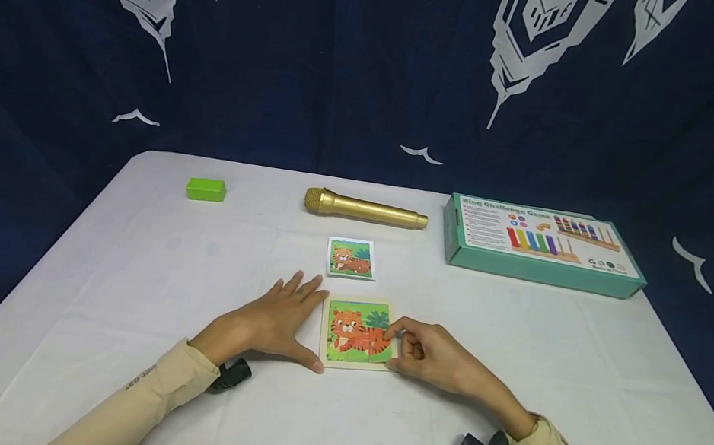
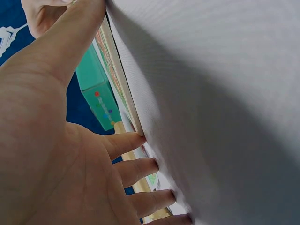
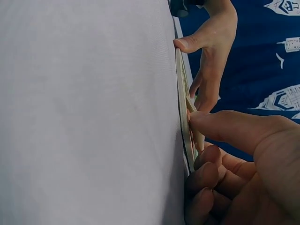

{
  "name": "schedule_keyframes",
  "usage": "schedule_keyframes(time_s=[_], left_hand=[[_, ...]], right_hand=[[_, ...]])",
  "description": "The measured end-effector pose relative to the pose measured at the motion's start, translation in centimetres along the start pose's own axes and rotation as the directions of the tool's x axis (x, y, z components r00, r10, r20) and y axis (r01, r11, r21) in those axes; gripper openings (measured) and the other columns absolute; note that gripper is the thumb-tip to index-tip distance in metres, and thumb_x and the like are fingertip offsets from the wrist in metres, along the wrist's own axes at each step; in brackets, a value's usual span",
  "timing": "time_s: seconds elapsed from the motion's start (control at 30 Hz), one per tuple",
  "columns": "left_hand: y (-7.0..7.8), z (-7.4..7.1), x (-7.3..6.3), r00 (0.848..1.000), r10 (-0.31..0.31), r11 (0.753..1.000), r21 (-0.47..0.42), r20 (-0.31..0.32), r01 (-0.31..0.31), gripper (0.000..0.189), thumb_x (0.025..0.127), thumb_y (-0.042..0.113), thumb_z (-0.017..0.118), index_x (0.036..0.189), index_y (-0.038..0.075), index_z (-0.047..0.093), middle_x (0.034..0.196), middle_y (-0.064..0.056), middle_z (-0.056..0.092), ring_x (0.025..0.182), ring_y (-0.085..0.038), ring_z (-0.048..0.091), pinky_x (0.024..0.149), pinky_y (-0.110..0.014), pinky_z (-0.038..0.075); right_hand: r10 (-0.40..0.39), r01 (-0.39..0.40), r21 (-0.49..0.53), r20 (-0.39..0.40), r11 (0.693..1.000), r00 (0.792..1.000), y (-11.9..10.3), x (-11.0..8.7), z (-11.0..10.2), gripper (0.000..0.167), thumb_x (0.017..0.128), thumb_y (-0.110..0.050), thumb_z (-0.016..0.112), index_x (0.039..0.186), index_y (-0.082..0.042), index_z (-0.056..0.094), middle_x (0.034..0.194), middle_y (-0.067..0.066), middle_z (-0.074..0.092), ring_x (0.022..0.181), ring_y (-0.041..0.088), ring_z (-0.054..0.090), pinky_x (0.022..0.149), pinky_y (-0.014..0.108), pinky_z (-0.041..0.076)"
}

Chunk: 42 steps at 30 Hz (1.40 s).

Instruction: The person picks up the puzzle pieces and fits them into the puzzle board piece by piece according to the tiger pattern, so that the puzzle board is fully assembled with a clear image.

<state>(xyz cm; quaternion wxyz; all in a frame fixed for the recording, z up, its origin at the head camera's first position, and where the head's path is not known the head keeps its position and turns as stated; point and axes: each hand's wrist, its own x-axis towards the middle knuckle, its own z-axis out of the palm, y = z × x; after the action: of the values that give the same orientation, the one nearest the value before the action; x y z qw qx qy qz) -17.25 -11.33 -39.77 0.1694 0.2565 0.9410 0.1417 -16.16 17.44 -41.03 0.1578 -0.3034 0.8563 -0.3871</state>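
Note:
A square wooden tiger puzzle (image 1: pixel 355 366) lies flat on the white table in the head view, its light rim around an orange tiger on green. Spread fingers of my left hand (image 1: pixel 278 321) rest along its left side, the thumb at the near left corner. At the right side, my right hand (image 1: pixel 437 355) pinches a puzzle piece (image 3: pixel 199 139) between thumb and finger. In the right wrist view that piece is tilted up from the board; its picture is mostly hidden by the fingers. Just beyond the puzzle lies a small card (image 1: pixel 351 259) with the same tiger picture.
A gold microphone (image 1: pixel 369 210) lies behind the card. The green Ring Challenge Game box (image 1: pixel 543 271) stands at the back right, and a bright green block (image 1: pixel 205 190) at the back left. A dark blue patterned cloth (image 1: pixel 380 64) hangs behind the table.

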Motion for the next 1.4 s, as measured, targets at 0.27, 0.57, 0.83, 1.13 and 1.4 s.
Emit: schedule_keyframes(time_s=[0.27,0.57,0.83,1.13,1.4], left_hand=[[0.02,-0.03,0.02,1.000,-0.003,1.000,-0.001,0.001,0.003,0.120,0.062,0.069,0.076,0.151,0.006,0.026,0.160,-0.015,0.010,0.146,-0.039,0.000,0.116,-0.057,0.008],[0.04,0.00,0.06,1.000,0.000,1.000,-0.002,-0.001,0.000,0.120,0.062,0.068,0.076,0.151,0.005,0.026,0.160,-0.016,0.010,0.146,-0.039,0.001,0.116,-0.057,0.008],[0.00,0.02,0.08,1.000,0.002,1.000,-0.005,-0.001,-0.002,0.120,0.063,0.068,0.076,0.151,0.005,0.025,0.160,-0.015,0.010,0.146,-0.039,0.000,0.116,-0.056,0.008],[0.08,0.07,0.05,1.000,0.004,1.000,-0.018,-0.006,-0.004,0.119,0.062,0.068,0.077,0.151,0.006,0.026,0.160,-0.015,0.011,0.146,-0.039,0.000,0.116,-0.056,0.007],[0.15,-0.03,0.03,1.000,0.003,1.000,-0.011,-0.002,-0.003,0.118,0.064,0.067,0.076,0.152,0.007,0.025,0.160,-0.015,0.010,0.146,-0.039,0.000,0.116,-0.056,0.007]], right_hand=[[-0.011,0.011,-0.019,0.000,1.000,1.000,-0.09,0.03,0.06,0.028,0.084,-0.012,0.074,0.107,-0.007,0.059,0.064,-0.009,0.045,0.056,0.001,0.040,0.052,0.017,0.033],[-0.062,0.062,-0.034,0.004,0.997,0.998,-0.02,0.03,0.17,0.021,0.084,-0.009,0.072,0.104,-0.012,0.062,0.065,-0.010,0.047,0.056,-0.001,0.039,0.052,0.016,0.032],[-0.033,0.033,-0.045,0.013,0.998,0.999,-0.12,0.07,0.04,0.020,0.085,-0.009,0.071,0.103,-0.014,0.066,0.065,-0.011,0.046,0.056,0.000,0.038,0.052,0.016,0.031],[0.001,-0.001,-0.048,0.003,0.999,1.000,-0.06,-0.05,0.00,0.016,0.087,-0.010,0.069,0.102,-0.016,0.069,0.064,-0.011,0.045,0.056,0.001,0.039,0.052,0.016,0.031],[0.018,-0.018,-0.025,0.007,1.000,1.000,-0.09,-0.12,-0.15,0.016,0.090,-0.012,0.066,0.105,-0.014,0.072,0.067,-0.010,0.050,0.058,0.002,0.041,0.051,0.017,0.034]])
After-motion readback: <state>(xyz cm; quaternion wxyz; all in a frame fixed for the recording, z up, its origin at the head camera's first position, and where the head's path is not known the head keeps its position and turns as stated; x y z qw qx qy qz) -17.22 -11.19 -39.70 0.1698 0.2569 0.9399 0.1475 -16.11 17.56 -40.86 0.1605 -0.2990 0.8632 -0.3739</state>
